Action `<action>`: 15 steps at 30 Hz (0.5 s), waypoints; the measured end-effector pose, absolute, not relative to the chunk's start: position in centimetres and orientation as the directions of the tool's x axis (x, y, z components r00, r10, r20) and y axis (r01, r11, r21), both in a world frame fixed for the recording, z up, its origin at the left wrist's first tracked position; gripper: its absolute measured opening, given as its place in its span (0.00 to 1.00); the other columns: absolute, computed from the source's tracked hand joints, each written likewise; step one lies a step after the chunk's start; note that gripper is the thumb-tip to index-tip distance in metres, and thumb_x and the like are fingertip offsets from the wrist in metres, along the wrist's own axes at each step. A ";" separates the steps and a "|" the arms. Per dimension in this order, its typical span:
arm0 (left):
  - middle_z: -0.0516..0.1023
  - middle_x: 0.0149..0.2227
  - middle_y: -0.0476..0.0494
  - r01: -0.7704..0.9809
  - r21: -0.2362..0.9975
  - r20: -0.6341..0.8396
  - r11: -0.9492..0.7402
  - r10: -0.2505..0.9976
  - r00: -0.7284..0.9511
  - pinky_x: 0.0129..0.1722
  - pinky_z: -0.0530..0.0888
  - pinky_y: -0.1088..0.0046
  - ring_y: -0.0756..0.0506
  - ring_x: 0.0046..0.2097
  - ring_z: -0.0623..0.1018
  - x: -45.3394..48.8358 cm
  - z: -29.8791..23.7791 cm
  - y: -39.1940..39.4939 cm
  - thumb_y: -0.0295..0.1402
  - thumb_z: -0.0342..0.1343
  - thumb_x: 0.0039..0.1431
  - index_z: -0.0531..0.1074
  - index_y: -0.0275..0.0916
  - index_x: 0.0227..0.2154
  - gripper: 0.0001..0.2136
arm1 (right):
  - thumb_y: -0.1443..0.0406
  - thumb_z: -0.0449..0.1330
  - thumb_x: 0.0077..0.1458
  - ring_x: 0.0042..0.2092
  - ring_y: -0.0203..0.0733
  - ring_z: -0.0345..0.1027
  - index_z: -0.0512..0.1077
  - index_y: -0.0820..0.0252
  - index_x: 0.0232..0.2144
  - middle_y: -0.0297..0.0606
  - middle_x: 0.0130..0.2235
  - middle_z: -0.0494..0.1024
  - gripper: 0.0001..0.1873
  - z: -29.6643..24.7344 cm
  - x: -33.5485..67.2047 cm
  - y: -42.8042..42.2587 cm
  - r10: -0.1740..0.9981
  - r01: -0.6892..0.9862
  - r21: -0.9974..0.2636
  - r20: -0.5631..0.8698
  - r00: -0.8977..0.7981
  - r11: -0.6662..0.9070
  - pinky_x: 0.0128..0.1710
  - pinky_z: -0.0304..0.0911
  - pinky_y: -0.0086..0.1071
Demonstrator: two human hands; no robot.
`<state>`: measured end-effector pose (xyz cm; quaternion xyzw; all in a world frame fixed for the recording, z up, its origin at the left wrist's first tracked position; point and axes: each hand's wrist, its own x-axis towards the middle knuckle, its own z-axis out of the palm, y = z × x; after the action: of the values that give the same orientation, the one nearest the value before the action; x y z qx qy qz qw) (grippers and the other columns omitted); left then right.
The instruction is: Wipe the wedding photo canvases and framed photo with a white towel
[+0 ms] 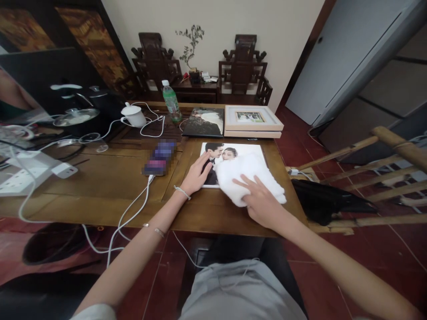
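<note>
A glossy wedding photo panel (208,182) lies on the wooden table, showing a couple against white. My left hand (199,171) rests on its left side, with the fingers stretched out and holding nothing. A bunched white towel (263,171) covers the panel's right part and hangs over its near edge. My right hand (262,200) presses down on the towel and grips it near its lower edge, fingers parted over the top. Whatever part of the panel is under the towel is hidden.
Behind the panel are a dark photo panel (196,124) and stacked pale frames (276,120). To the left are a phone (159,158) on a cable, a green-labelled bottle (171,102), a lidded cup (134,116) and a power strip (25,173). A bamboo rack (400,144) stands right.
</note>
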<state>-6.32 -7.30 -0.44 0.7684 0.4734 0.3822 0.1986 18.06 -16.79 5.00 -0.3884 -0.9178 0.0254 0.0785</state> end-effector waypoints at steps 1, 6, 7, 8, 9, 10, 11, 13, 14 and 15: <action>0.62 0.64 0.36 0.578 0.663 0.397 -0.476 0.878 0.268 0.66 0.54 0.59 0.41 0.67 0.59 -6.3 -0.4 -7.3 0.46 0.41 0.67 0.63 0.33 0.61 0.27 | 0.80 0.50 0.43 0.66 0.61 0.50 0.78 0.64 0.32 0.47 0.63 0.64 0.20 4.8 18.8 -16.6 0.734 0.728 -0.103 0.148 -0.662 0.677 0.62 0.48 0.63; 0.63 0.64 0.35 0.573 0.656 0.413 -0.491 0.869 0.272 0.66 0.55 0.58 0.41 0.67 0.59 -6.3 -0.5 -7.2 0.42 0.43 0.67 0.65 0.33 0.59 0.24 | 0.80 0.50 0.44 0.65 0.60 0.51 0.77 0.64 0.32 0.48 0.62 0.65 0.19 3.9 21.1 -14.1 0.847 0.859 -0.053 0.212 -0.488 0.509 0.61 0.49 0.61; 0.63 0.64 0.35 0.571 0.656 0.416 -0.493 0.868 0.271 0.66 0.55 0.58 0.42 0.67 0.60 -6.3 -0.5 -7.2 0.41 0.44 0.67 0.65 0.33 0.59 0.24 | 0.79 0.50 0.45 0.65 0.61 0.51 0.77 0.64 0.33 0.49 0.62 0.65 0.19 3.9 21.1 -13.6 0.868 0.884 -0.035 0.207 -0.451 0.467 0.61 0.49 0.61; 0.63 0.64 0.35 0.569 0.657 0.418 -0.494 0.867 0.271 0.66 0.55 0.58 0.42 0.67 0.60 -6.3 -0.5 -7.2 0.41 0.44 0.67 0.65 0.34 0.59 0.24 | 0.79 0.50 0.46 0.65 0.61 0.51 0.77 0.65 0.35 0.49 0.63 0.64 0.19 3.9 20.9 -13.0 0.887 0.903 -0.016 0.198 -0.418 0.429 0.61 0.49 0.61; 0.63 0.64 0.36 0.568 0.658 0.419 -0.495 0.867 0.270 0.66 0.55 0.57 0.42 0.67 0.60 -6.3 -0.5 -7.2 0.41 0.44 0.67 0.65 0.34 0.59 0.23 | 0.78 0.50 0.47 0.65 0.62 0.50 0.77 0.66 0.37 0.50 0.63 0.63 0.19 4.0 20.6 -12.5 0.901 0.917 0.000 0.184 -0.393 0.399 0.60 0.49 0.61; 0.63 0.64 0.36 0.567 0.658 0.420 -0.495 0.867 0.269 0.66 0.55 0.57 0.42 0.67 0.60 -6.3 -0.5 -7.2 0.41 0.44 0.67 0.65 0.34 0.59 0.23 | 0.77 0.50 0.48 0.65 0.63 0.49 0.76 0.67 0.39 0.51 0.64 0.62 0.19 4.1 20.2 -11.9 0.911 0.925 0.013 0.167 -0.376 0.380 0.60 0.49 0.62; 0.63 0.64 0.36 0.568 0.657 0.421 -0.496 0.866 0.269 0.66 0.54 0.57 0.41 0.67 0.59 -6.4 -0.5 -7.2 0.41 0.44 0.67 0.65 0.34 0.59 0.23 | 0.77 0.50 0.49 0.65 0.65 0.49 0.76 0.67 0.41 0.51 0.64 0.61 0.20 4.3 19.7 -11.4 0.919 0.930 0.020 0.149 -0.366 0.367 0.59 0.49 0.63; 0.63 0.64 0.36 0.570 0.654 0.420 -0.497 0.865 0.272 0.66 0.54 0.56 0.41 0.66 0.60 -6.4 -0.6 -7.1 0.40 0.43 0.67 0.65 0.34 0.59 0.23 | 0.75 0.50 0.52 0.65 0.67 0.48 0.75 0.67 0.44 0.52 0.65 0.60 0.20 4.7 18.4 -10.4 0.923 0.931 0.009 0.126 -0.363 0.365 0.56 0.50 0.65; 0.63 0.64 0.35 0.571 0.653 0.419 -0.498 0.865 0.275 0.66 0.54 0.55 0.41 0.66 0.60 -6.4 -0.7 -7.0 0.40 0.43 0.67 0.65 0.34 0.59 0.23 | 0.74 0.50 0.53 0.64 0.67 0.48 0.74 0.66 0.45 0.52 0.65 0.60 0.20 4.9 17.6 -9.8 0.920 0.926 -0.005 0.123 -0.373 0.377 0.56 0.50 0.65; 0.64 0.63 0.35 0.571 0.652 0.418 -0.498 0.865 0.278 0.66 0.54 0.55 0.41 0.66 0.60 -6.4 -0.7 -7.0 0.41 0.43 0.67 0.65 0.33 0.59 0.23 | 0.73 0.50 0.53 0.64 0.66 0.50 0.74 0.66 0.45 0.52 0.64 0.61 0.19 5.2 16.7 -9.1 0.913 0.919 -0.021 0.125 -0.389 0.394 0.55 0.51 0.65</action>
<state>-6.45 -6.99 -0.74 0.7760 0.4627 0.3836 0.1915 16.74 -9.07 5.18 -0.5499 -0.8328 -0.0258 0.0579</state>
